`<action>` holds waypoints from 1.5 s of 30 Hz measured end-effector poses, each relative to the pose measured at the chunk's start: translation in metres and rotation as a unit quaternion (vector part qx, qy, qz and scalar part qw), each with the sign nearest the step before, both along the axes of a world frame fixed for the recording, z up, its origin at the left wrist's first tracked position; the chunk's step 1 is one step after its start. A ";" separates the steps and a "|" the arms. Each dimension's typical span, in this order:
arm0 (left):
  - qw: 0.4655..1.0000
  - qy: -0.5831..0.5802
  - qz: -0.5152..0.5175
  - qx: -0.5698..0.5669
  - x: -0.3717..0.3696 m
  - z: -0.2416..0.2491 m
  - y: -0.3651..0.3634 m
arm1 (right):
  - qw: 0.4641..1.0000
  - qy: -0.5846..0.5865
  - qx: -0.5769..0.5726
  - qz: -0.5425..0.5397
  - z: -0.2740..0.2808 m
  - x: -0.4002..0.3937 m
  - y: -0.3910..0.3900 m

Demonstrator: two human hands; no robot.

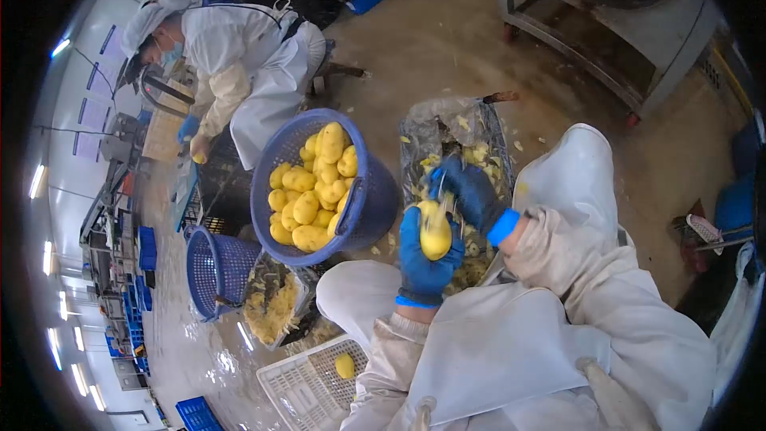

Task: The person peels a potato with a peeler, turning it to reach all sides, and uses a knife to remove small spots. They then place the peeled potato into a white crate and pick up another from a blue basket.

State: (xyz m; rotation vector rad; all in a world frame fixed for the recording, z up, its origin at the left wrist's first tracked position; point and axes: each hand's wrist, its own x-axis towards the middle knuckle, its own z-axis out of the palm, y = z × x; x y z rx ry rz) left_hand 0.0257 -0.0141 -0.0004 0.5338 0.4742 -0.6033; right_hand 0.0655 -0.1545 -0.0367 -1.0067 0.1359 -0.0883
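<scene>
In front of my lap, my left hand [424, 270], in a blue glove, is closed around a peeled yellow potato [436, 233]. My right hand [476, 198], in a darker blue glove, grips a peeler [452, 206] against the potato's upper side. Motion smears the peeler, and the fingers partly cover it. Below both hands is a bin lined with a black plastic bag [423, 124], with yellow peelings [481, 156] in it. A large blue basket [375, 195] full of peeled potatoes [307, 207] stands to the left of my hands.
A white crate [295, 383] holds one potato [345, 365]. Near it are a second blue basket [209, 271] and a container of peelings [271, 313]. A co-worker [247, 56] bends over at upper left. A wheeled metal machine [590, 56] stands at upper right on the wet floor.
</scene>
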 end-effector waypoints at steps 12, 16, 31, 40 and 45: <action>0.999 0.026 0.020 0.019 0.003 0.011 -0.006 | 0.985 -0.082 -0.069 -0.135 -0.022 0.022 -0.022; 1.000 -0.015 0.006 0.015 0.003 0.012 -0.014 | 0.999 0.035 -0.009 -0.009 -0.025 0.015 0.001; 0.972 -0.199 -0.094 0.079 -0.001 0.005 0.007 | 0.998 -0.018 -0.041 -0.038 -0.003 0.033 -0.011; 0.978 -0.187 -0.063 0.065 -0.001 0.006 0.009 | 0.987 -0.097 -0.102 -0.083 -0.019 0.033 -0.003; 0.994 -0.068 0.014 0.083 -0.009 0.020 0.005 | 0.998 -0.029 0.009 -0.053 0.006 0.016 -0.007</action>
